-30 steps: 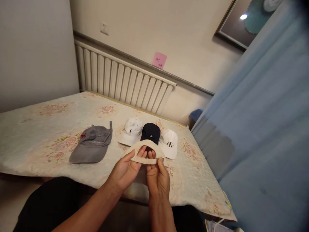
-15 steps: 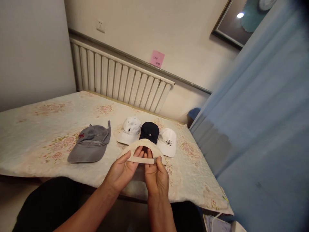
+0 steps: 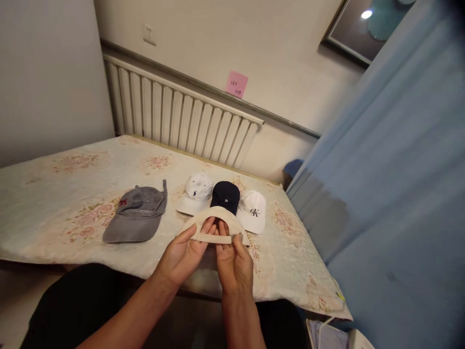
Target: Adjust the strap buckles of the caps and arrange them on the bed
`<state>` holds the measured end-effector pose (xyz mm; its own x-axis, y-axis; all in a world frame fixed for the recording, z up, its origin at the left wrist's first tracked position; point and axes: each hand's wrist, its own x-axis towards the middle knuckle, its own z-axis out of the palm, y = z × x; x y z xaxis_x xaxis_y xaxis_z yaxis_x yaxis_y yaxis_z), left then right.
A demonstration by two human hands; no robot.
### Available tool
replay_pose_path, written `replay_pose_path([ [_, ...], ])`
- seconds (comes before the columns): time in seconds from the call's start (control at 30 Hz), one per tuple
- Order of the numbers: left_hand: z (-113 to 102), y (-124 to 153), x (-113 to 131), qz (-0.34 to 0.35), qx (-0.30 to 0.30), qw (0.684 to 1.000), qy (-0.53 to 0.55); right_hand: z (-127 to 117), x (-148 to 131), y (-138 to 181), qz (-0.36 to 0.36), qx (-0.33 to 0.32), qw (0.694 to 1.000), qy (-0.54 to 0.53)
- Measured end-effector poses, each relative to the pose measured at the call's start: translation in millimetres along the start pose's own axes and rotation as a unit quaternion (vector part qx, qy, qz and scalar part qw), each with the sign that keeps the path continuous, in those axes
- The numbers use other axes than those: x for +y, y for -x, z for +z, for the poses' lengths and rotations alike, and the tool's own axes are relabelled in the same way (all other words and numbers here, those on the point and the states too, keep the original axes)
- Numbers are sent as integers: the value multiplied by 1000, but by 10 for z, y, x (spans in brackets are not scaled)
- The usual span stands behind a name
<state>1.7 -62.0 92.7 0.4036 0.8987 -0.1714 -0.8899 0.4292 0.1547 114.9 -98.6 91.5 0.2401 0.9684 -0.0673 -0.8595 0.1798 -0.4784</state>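
Note:
Both my hands hold a beige cap (image 3: 217,216) by its back strap, just above the near edge of the table. My left hand (image 3: 186,254) grips the strap's left part with fingers curled over it. My right hand (image 3: 234,264) pinches the strap's right part near its small metal buckle. Behind the beige cap lie a white cap (image 3: 196,193), a dark navy cap (image 3: 225,195) and a white cap with black letters (image 3: 253,211) in a row. A grey cap (image 3: 137,214) lies to the left.
The table carries a pale floral cloth (image 3: 65,194). A white radiator (image 3: 178,116) runs along the wall behind, with a pink note (image 3: 237,84) above it. A blue curtain (image 3: 392,194) hangs at the right. My dark-clad knees show under the table edge.
My hands and the beige cap have stayed nearly still; the fingers shifted slightly along the strap, and the buckle now shows by my right thumb. The view drifted a little.

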Motion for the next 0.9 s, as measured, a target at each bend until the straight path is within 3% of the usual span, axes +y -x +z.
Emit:
replay_pose_path([
  [0.5,79,-16,-21,7,18,1000,22,-157,-105,2,10,-16,999,31],
  [0.9,24,10,-22,15,-1,1000,-10,-100,-60,73,33,16,995,98],
])
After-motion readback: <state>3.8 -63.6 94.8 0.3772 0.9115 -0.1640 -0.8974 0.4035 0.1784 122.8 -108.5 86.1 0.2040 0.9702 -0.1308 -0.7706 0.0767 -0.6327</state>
